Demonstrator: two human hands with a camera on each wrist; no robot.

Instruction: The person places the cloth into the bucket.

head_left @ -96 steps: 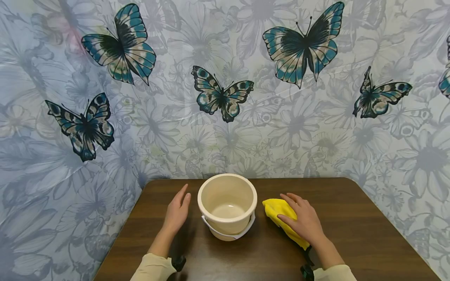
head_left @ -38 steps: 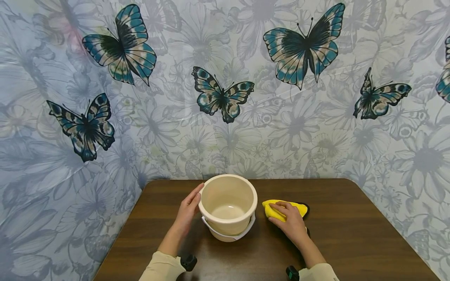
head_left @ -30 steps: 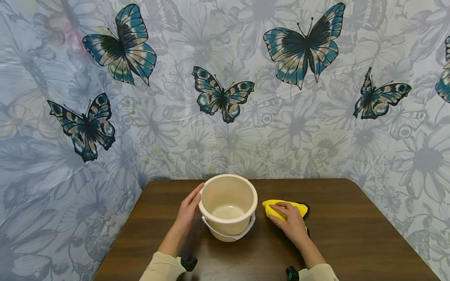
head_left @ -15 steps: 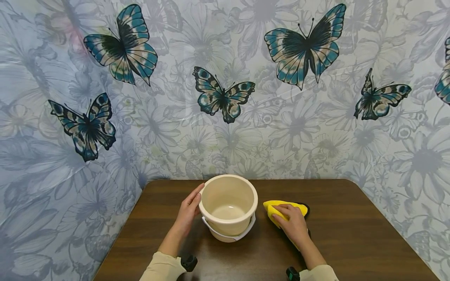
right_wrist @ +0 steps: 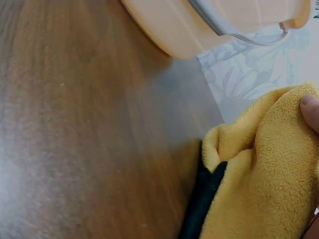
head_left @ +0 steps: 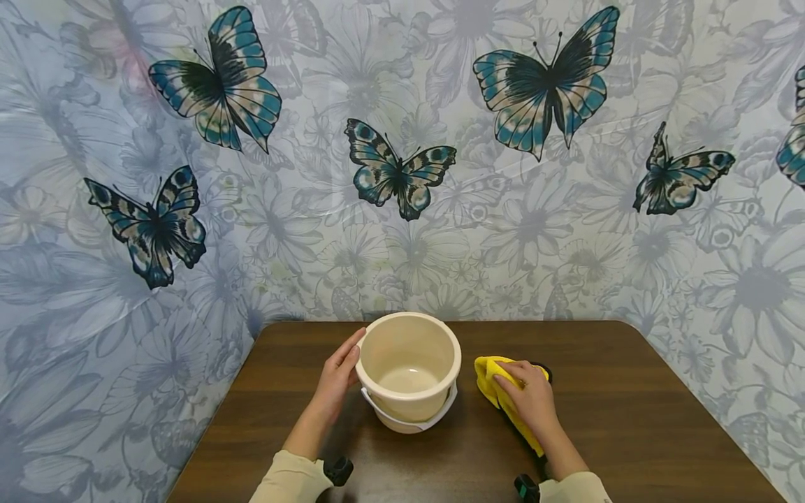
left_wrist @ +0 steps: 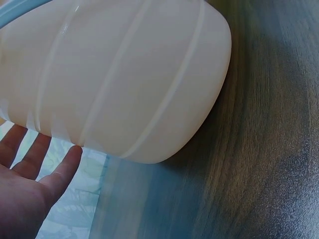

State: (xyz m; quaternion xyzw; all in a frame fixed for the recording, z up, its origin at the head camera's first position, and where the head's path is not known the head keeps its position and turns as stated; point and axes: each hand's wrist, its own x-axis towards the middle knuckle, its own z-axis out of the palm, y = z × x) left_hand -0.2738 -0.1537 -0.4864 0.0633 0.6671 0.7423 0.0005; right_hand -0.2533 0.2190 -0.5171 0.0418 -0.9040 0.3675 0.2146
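A cream plastic bucket (head_left: pixel 407 412) stands upright on the brown table, its pale handle (head_left: pixel 434 418) hanging down at the front. On its left side rests my left hand (head_left: pixel 335 381), fingers nearly straight and the fingertips against the wall below the rim. In the left wrist view those fingertips (left_wrist: pixel 76 152) touch the ribbed bucket wall (left_wrist: pixel 129 74). To the right of the bucket, my right hand (head_left: pixel 531 398) pinches a yellow cleaning cloth (head_left: pixel 492 381) with a dark edge. The right wrist view shows the thumb (right_wrist: pixel 311 110) on the bunched fleecy cloth (right_wrist: pixel 269 164).
The wood-grain table (head_left: pixel 629 412) reaches back to a patterned wall covering (head_left: pixel 402 265) with flowers and butterflies. A dark wrist device (head_left: pixel 338 471) sits on the left wrist and another dark device (head_left: pixel 525 487) on the right.
My left hand has come in from the left onto the bucket's side. My right hand has lowered onto the cloth, taken hold of it and bunched it; the bucket stays in place.
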